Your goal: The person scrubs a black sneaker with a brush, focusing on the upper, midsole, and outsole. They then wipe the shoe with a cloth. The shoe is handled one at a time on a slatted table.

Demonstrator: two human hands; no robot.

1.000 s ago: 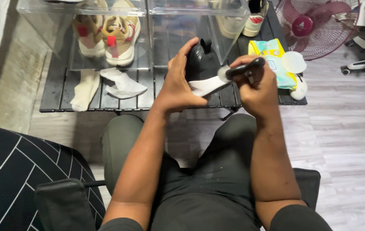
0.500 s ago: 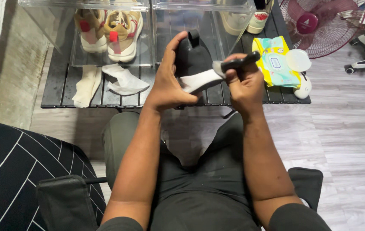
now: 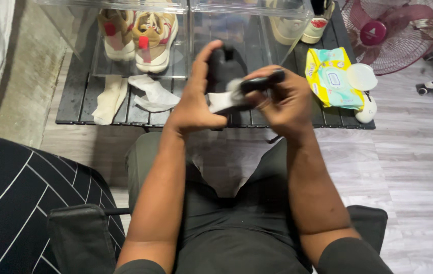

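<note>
Left hand: the left hand [image 3: 194, 104] is wrapping its fingers around the back of a black shoe [image 3: 222, 68], thumb up along the side, holding it above the near edge of the slatted black table [image 3: 74, 101].
Right hand: the right hand [image 3: 282, 104] is closing its fingers on the dark handle of a small brush [image 3: 257, 82], bristle end pressing at the shoe's white sole [image 3: 224, 101]; the hand is blurring, so the exact contact spot is hard to tell.
Shoe position: it is hanging in the air over the person's lap, touching nothing but the two hands and the brush.
Slipping risk: the shoe is being gripped one-handed from the heel side, so a hard stroke could be twisting it loose toward the floor.
Smearing risk: the bristles are working right at the line where white sole meets black upper, so a stray stroke could be dragging dirt onto the upper.
Nearby: a yellow-and-teal wipes pack [image 3: 329, 76] is lying on the table just right of the hands, well apart from the tan sneakers [image 3: 140, 35] in the clear box.
</note>
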